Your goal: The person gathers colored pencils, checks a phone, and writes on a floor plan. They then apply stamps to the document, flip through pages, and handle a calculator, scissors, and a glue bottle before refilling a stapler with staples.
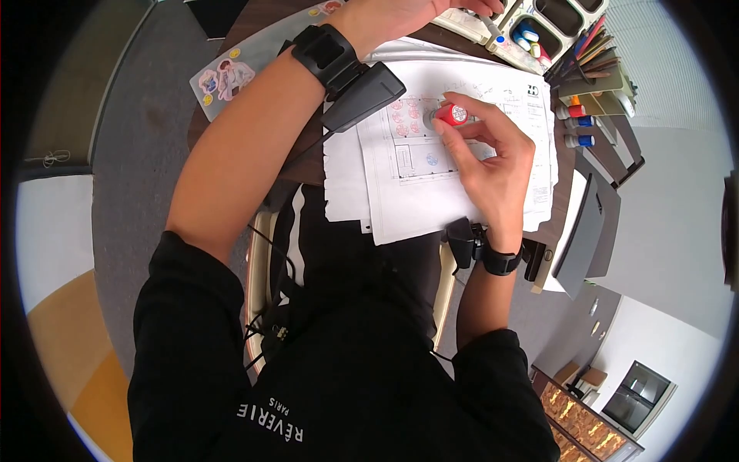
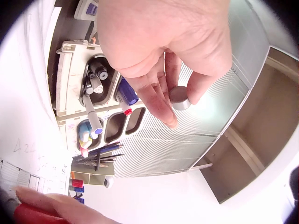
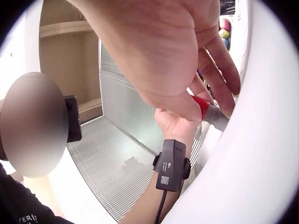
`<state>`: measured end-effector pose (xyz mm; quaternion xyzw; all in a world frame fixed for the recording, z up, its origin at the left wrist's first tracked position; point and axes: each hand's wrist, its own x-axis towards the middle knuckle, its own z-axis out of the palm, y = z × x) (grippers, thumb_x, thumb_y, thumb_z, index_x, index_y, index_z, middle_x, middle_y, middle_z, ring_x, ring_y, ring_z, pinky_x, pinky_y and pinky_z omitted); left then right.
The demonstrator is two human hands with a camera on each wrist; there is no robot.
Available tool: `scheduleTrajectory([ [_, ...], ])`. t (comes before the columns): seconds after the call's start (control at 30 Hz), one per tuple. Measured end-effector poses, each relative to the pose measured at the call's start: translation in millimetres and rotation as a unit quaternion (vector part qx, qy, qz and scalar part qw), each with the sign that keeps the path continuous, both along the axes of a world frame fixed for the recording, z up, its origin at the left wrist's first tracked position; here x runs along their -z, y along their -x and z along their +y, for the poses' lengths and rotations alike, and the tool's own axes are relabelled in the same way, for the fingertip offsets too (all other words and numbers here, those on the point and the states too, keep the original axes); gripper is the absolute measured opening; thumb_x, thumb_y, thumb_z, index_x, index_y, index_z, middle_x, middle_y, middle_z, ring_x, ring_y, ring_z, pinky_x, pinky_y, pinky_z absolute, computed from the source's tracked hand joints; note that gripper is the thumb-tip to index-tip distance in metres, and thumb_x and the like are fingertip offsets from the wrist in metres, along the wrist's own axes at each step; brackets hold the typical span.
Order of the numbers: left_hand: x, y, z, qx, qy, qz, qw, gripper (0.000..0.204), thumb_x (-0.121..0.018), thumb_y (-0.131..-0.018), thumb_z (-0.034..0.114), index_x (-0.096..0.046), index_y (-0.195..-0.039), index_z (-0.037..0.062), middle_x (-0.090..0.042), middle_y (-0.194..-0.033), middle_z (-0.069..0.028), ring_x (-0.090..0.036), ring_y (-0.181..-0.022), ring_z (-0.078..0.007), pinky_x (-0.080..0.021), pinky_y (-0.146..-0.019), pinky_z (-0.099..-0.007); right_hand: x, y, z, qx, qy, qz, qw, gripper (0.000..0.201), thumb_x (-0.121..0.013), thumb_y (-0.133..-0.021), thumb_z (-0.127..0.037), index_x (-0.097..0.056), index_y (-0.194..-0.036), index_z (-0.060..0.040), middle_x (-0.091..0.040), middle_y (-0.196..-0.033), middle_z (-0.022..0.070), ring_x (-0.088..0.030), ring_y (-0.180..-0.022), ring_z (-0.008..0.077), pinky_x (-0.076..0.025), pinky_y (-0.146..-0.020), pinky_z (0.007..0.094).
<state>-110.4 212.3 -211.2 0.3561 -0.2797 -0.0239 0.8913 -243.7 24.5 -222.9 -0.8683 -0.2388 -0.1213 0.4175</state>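
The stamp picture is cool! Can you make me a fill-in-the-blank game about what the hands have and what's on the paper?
1. The stamp in the right hand has a ____ top.
2. The small grey cap is held by the ____ hand.
3. On the top sheet, the round mark below the red marks is ____.

Missing words: red; left; blue.

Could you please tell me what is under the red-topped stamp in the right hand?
Under the red-topped stamp, pinched by the right hand, is a printed sheet; red marks show on it beside the stamp. The patch directly beneath is covered; any marks there cannot be seen.
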Motion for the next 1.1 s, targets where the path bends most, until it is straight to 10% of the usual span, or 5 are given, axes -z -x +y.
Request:
scheduleTrajectory([
  [0.57,1.6,-0.5,-1.2,0.008,-0.013,0.007,1.000,0.029,-0.062,-0.100,0.017,-0.065,-0.116,-0.0068,-0.070,-0.097,-0.0161,-0.070,-0.081,-0.0202,-0.057,-0.069,-0.0290,3.0,3.0,-13.7,0.077,-0.172,0.041,0.981,0.036,-0.079,-0.084,-0.004,-0.068,-0.118,0.0017,-0.072,-0.095,0.0112,-0.070,-0.072,0.0114,-0.057,-0.069,0.0248],
  [1.1,-1.6,2.9,-1.0,0.010,-0.003,0.003,1.000,0.029,-0.062,-0.100,0.018,-0.065,-0.115,-0.0066,-0.070,-0.096,-0.0160,-0.070,-0.081,-0.0208,-0.057,-0.069,-0.0293,-15.6,-7.7,-10.3,0.036,-0.006,0.034,0.999,0.030,-0.079,-0.081,-0.002,-0.073,-0.110,-0.0022,-0.075,-0.095,0.0087,-0.069,-0.067,0.0110,-0.052,-0.059,0.0257],
])
